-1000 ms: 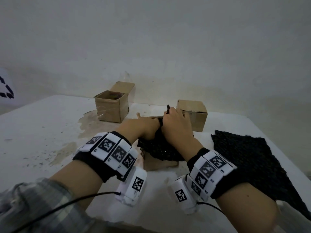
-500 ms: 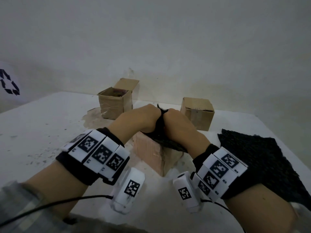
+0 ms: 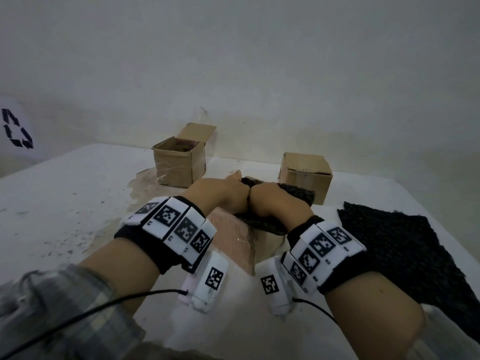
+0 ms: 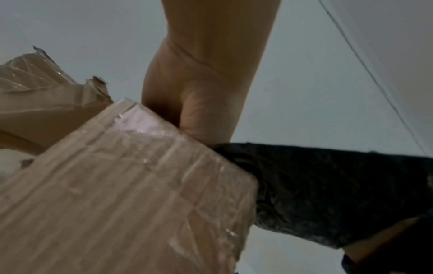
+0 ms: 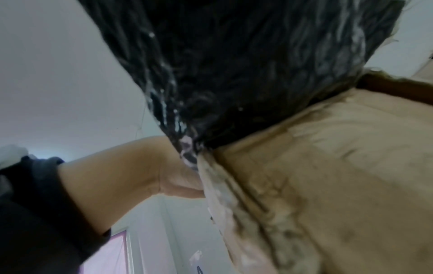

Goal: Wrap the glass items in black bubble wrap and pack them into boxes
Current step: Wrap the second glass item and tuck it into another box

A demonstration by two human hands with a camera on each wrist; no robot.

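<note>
Black bubble-wrapped bundle (image 3: pixel 262 224) gripped by both hands, left (image 3: pixel 223 193) and right (image 3: pixel 272 201), atop box (image 3: pixel 233 240).

White table (image 3: pixel 65 203), stained and speckled, is set against plain grey-white wall (image 3: pixel 259 61). Recycling-symbol sheet (image 3: pixel 15 128) is seen left of table; light dim.

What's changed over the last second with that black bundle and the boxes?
Both hands, left hand and right hand, have pushed the wrapped bundle lower into the near box, still gripping it. The open box, closed box and spare bubble wrap stayed put.
</note>
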